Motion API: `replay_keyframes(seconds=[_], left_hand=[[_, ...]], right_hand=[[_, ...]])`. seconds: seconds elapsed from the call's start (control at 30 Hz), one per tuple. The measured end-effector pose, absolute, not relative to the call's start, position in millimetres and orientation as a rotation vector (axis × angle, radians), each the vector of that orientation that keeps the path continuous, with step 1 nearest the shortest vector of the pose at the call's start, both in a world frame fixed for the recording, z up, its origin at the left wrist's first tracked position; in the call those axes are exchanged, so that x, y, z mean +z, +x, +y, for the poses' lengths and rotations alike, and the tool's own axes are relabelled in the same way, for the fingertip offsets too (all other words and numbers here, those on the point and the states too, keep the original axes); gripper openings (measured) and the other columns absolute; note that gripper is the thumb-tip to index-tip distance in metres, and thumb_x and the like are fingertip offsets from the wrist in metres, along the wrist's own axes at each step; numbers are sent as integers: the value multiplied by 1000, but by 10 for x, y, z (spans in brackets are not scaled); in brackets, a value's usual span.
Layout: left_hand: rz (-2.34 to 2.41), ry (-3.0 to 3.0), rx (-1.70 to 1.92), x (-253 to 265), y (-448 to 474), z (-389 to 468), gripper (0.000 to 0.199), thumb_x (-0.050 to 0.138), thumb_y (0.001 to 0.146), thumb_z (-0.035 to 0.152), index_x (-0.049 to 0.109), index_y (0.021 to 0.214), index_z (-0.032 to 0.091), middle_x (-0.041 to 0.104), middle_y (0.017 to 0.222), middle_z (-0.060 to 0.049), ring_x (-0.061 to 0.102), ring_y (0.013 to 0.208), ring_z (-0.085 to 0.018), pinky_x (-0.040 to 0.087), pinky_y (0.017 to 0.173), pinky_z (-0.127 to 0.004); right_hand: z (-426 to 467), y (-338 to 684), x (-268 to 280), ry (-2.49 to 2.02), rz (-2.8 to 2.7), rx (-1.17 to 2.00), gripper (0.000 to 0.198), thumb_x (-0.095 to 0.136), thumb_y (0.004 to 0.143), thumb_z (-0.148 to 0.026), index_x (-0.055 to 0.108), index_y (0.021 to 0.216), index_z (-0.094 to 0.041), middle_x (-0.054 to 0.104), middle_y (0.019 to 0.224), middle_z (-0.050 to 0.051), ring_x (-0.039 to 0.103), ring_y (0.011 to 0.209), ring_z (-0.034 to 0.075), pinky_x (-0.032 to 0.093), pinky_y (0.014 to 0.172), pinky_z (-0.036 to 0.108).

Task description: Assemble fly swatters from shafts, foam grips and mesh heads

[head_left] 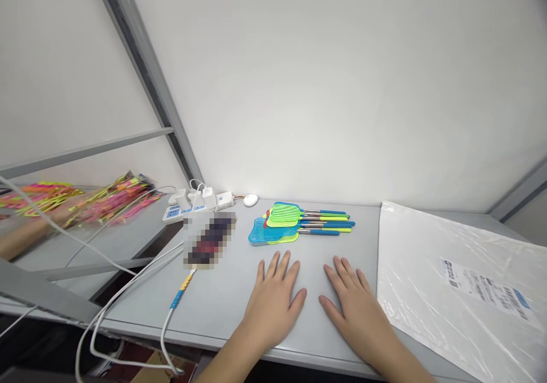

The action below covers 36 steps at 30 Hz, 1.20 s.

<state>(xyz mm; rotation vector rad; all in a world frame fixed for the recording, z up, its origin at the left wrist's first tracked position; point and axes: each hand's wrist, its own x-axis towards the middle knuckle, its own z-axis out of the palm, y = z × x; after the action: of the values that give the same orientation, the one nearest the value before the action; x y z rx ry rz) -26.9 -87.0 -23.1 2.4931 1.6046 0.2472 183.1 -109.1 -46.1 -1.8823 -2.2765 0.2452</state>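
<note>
Both my hands lie flat on a grey tabletop (pixel 222 309), palms down and holding nothing. My left hand (pixel 276 300) has its fingers spread, their tips just short of a pile of fly swatters (pixel 284 218). The swatters have green, blue and yellow-green mesh heads on the left, metal shafts, and blue or yellow-green handles (pixel 333 218) to the right. A little red shows among the heads. My right hand (pixel 352 297) rests below the handles, fingers apart, with a large white plastic mailing bag (pixel 427 274) on its right. A printed label (pixel 487 289) is on the bag.
A blurred-out device (pixel 211 240) with a charging cable (pixel 182 292) lies left. Behind it are a power strip (pixel 173 215) with plugs and a round white object (pixel 250 200). Past the grey metal frame (pixel 149 81), another person's arm (pixel 38 229) reaches near colourful bagged items (pixel 115 200).
</note>
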Motion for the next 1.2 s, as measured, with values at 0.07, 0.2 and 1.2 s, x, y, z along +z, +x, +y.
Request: replay_keyframes(seconds=[0.07,0.2,1.2], left_hand=[[1604,2492,254,-234,-270,-869,55,27,97,51,34,147,30,19,159,-3,12,147,-29,13,115,-59],[1602,2492,268,-244,-274,-868,55,28,97,51,34,147,30,19,159,-4,12,147,-30,13,115,-59],[1346,2619,287,198,-85,-517,39,35,96,44,55,124,26,57,133,-6,54,120,-26,46,95,-43]], right_hand=[[-1096,1832,-458,-1879,-2273,243,68,24,95,-61,33,149,-22,17,159,6,10,146,25,15,117,49],[-1099,1827,-455,-1880,-2268,251,67,26,95,-60,34,149,-22,19,158,7,11,146,26,15,117,49],[-1090,1805,-444,-1888,-2266,274,66,27,94,-59,36,148,-21,18,158,6,11,146,26,15,117,50]])
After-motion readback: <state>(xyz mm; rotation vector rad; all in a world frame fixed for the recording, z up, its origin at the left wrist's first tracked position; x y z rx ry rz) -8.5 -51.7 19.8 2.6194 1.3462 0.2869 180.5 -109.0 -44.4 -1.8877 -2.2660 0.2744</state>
